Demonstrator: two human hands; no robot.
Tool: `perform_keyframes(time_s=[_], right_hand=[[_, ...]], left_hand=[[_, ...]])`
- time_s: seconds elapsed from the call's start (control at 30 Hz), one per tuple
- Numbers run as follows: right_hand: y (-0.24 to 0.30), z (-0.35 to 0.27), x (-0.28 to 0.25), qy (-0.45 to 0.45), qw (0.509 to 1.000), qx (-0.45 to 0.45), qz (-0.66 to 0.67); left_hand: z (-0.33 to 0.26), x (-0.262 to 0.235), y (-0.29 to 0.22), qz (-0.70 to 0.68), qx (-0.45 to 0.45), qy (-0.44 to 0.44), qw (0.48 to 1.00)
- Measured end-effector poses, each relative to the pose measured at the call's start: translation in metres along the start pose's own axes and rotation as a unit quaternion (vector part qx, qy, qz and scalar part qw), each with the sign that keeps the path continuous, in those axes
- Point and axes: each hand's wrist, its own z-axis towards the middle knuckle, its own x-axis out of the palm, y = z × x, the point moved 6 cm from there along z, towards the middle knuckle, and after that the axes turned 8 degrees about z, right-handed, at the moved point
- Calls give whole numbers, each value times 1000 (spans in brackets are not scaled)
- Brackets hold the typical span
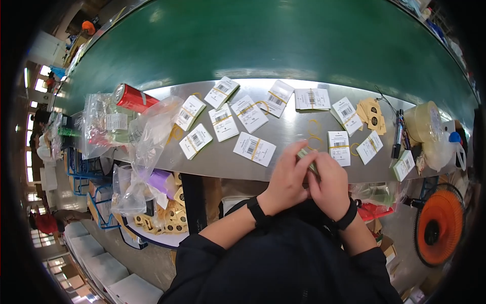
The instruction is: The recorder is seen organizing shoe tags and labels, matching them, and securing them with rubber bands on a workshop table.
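Observation:
Near the front edge of the metal worktop, my left hand and my right hand come together, fingers closed around a small stack of cards. Only its green-white edge shows; my fingers hide the rest. Around them lie several bundles of white printed cards, most with a yellow rubber band across. The nearest are one bundle beside my left hand and another beyond my right. Loose yellow rubber bands rest just past my fingertips.
A green belt surface runs behind the worktop. At the left are a red can and clear plastic bags. Tan tags, pens and tape rolls lie right. An orange fan stands lower right.

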Motion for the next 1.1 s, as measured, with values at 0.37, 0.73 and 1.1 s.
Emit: perform_keyframes(time_s=[0.37, 0.73, 1.1], right_hand=[[-13, -2, 6, -36, 990, -72, -117], [-27, -15, 9, -86, 992, -75, 58], [-44, -24, 4, -112, 978, -92, 151]], left_hand=[[-9, 10, 17, -1, -91, 36, 995], [-9, 11, 15, 1, -92, 15, 996], [-6, 7, 22, -111, -129, 20, 985]])
